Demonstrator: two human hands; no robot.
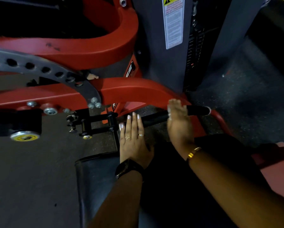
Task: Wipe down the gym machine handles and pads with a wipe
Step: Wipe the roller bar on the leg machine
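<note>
1. Two hands work at the black handle (199,110). The left hand (133,142) is flat with straight fingers, fingertips at the handle's near end, gripping nothing.
2. The right hand (179,124) is edge-on across the handle's middle, fingers straight and not wrapped round it. It is probably set that way to rub along the grip.
3. No wipe shows. I cannot tell whether one lies under a palm.
4. Under the left forearm is a black pad (96,178), probably due for wiping next.
5. Beyond the fingertips is the red frame (129,89). Further out stands a grey weight tower (154,63) with a warning label (173,22).
6. Containers: none in view.
</note>
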